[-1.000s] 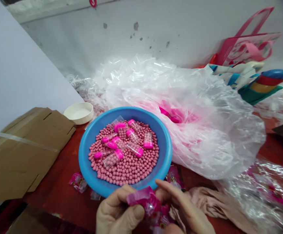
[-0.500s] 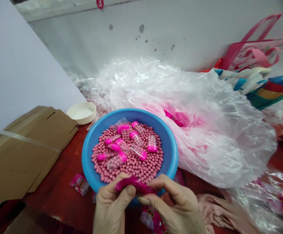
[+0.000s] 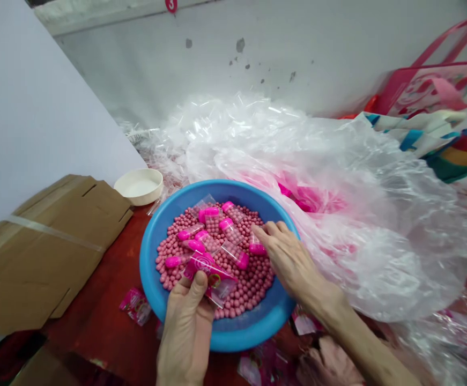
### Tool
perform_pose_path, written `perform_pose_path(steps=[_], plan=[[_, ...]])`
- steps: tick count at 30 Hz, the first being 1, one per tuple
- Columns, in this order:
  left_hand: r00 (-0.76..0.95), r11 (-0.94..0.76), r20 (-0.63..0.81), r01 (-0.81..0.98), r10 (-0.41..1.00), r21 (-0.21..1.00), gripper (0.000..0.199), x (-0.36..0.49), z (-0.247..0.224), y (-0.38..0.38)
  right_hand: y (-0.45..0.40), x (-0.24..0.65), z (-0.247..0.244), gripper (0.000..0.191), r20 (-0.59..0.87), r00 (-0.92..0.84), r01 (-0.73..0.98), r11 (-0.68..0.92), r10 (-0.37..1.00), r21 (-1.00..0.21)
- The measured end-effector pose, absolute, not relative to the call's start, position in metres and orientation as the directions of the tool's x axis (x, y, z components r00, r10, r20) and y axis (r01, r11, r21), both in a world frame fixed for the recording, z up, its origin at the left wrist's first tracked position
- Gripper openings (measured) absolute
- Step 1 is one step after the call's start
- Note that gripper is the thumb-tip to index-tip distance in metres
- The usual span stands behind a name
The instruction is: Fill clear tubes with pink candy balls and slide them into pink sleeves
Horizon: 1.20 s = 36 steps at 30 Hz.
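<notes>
A blue basin (image 3: 233,343) holds many small pink balls (image 3: 241,300) and several clear tubes with bright pink caps (image 3: 242,261). My left hand (image 3: 188,316) pinches a pink printed packet (image 3: 213,276) with a clear end over the front of the basin. My right hand (image 3: 283,249) reaches in at the basin's right side, its fingertips on a clear tube with a pink cap (image 3: 256,246). That hand's fingers are bent close together, and they partly hide the tube.
Flattened cardboard (image 3: 56,257) and a white round dish (image 3: 139,186) are on the left. Large clear plastic bags (image 3: 378,236) spread behind and to the right. Pink packets (image 3: 135,306) lie around the basin, with pink cloth (image 3: 330,364) at the front right.
My right hand has let go of the pink packet and moved up and right to a tube in the basin. The packet, now more spread out, stays in my left hand over the balls.
</notes>
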<state>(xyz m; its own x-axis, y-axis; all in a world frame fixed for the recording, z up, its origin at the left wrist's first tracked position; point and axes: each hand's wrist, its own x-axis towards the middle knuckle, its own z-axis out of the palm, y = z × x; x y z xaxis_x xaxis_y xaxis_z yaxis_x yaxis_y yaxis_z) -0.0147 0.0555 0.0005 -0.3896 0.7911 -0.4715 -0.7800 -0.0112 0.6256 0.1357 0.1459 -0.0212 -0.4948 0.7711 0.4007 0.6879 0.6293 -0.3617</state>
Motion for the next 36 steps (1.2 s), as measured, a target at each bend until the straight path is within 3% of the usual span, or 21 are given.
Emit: perform_pose_path(steps=[5,10,20,26,29,33,36], plan=[[-0.393,-0.011,-0.559,-0.824,0.730,0.566,0.007,-0.021,-0.004,0.063,0.180,0.134,-0.048,0.016,0.253,-0.622,0.721,0.668,0.741,-0.183],[-0.375,-0.012,-0.564,-0.840,0.736,0.542,0.015,-0.026,-0.012,0.067,0.177,0.136,-0.049,0.016,0.259,-0.682,0.660,0.728,0.684,-0.184],[-0.373,-0.031,-0.548,-0.846,0.749,0.533,0.008,-0.023,-0.011,0.075,0.113,0.144,-0.008,0.033,0.392,-0.520,0.553,0.648,0.759,-0.523],[-0.338,-0.037,-0.499,-0.854,0.798,0.519,0.012,-0.009,-0.008,0.071,0.075,0.134,0.015,0.043,0.137,-0.452,0.364,0.323,0.881,-0.873],[-0.285,-0.008,-0.471,-0.862,0.835,0.507,0.019,-0.004,-0.008,0.069,0.068,0.129,0.014,0.043,0.108,-0.369,0.290,0.225,0.923,-0.930],[-0.241,0.039,-0.487,-0.867,0.840,0.497,0.030,0.002,-0.007,0.068,0.064,0.124,0.004,0.037,0.028,-0.393,0.244,0.133,0.919,-0.961],[-0.244,0.053,-0.533,-0.874,0.810,0.482,0.026,0.009,-0.003,0.066,0.059,0.123,0.004,0.035,-0.025,-0.383,0.224,0.066,0.923,-0.972]])
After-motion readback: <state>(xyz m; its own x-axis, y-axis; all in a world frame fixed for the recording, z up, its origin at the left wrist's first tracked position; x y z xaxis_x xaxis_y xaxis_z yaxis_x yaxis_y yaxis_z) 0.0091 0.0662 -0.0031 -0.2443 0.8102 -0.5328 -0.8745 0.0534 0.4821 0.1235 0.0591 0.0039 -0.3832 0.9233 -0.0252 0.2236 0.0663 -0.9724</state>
